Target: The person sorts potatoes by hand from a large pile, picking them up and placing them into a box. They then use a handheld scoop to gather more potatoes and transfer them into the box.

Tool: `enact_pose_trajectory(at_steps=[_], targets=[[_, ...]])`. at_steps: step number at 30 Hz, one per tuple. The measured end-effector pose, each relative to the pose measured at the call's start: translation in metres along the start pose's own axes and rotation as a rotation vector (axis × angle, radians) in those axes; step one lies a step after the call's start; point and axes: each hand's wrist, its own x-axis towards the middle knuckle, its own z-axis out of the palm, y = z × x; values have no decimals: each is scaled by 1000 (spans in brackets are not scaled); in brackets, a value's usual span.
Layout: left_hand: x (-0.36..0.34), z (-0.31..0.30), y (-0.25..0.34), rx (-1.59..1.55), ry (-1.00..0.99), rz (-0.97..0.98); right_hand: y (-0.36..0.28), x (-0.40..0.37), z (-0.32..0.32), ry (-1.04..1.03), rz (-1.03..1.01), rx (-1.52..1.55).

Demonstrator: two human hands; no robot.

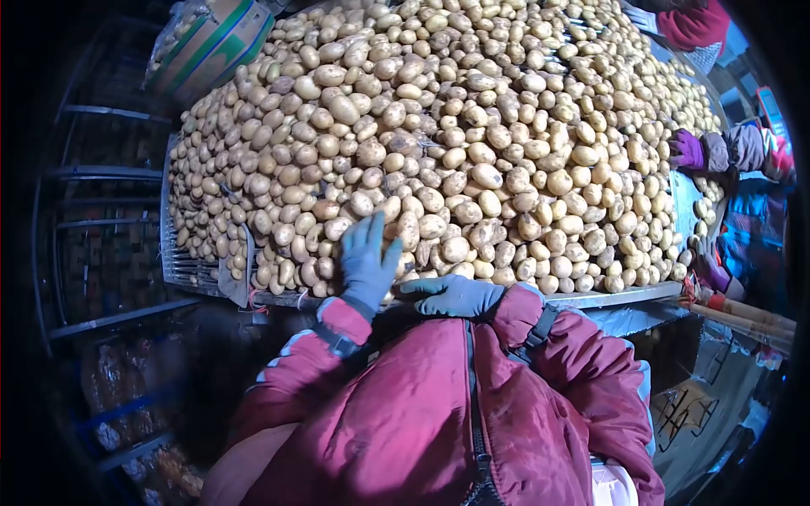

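Observation:
A broad heap of potatoes (485, 175) covers the sorting table (624, 295) in front of me. My left hand (368, 260), in a blue-grey glove, lies at the heap's near edge with its fingers apart, touching the potatoes and holding none that I can see. To its right, my right hand (456, 297), in the same kind of glove, rests palm down by the table's front edge, just below the potatoes. Its thumb and fingers are stretched out to the left with nothing in them.
A cardboard box (215, 46) with green stripes stands at the back left. Metal racks (118, 173) are on the left. A co-worker's purple-gloved hand (688, 150) is at the right edge, another person's red sleeve (696, 24) at the top right. Wooden poles (747, 316) lie at the right.

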Motion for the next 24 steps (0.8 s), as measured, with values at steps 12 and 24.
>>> enact_pose_trajectory(at_steps=[12, 24], targets=[[95, 93, 73, -93, 200, 41, -6, -46, -36, 216, 12, -59], [143, 12, 171, -1154, -404, -71, -21, -177, -131, 1114, 2, 171]])
